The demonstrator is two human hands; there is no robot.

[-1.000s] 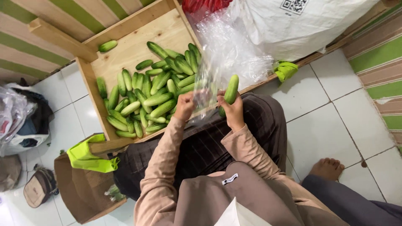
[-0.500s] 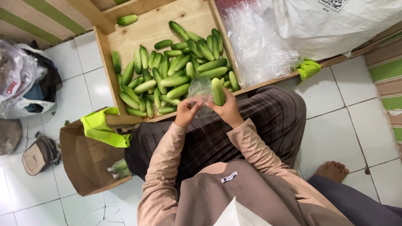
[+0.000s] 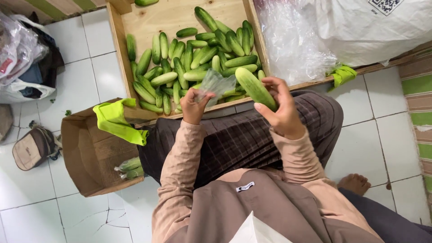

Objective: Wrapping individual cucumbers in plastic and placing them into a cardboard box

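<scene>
Clear plastic bag (image 3: 216,83) beside green cucumber (image 3: 254,87)

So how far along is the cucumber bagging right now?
Done: a few bagged cucumbers lie in the cardboard box. In hand: the right hand holds one cucumber, the left hand a clear bag. Left: most of it, a loose pile fills the wooden tray.

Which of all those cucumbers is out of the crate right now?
The cucumber gripped in the right hand, held slanted above the crate's front edge. The others lie piled inside the wooden crate, apart from a few bagged in the cardboard box.
</scene>
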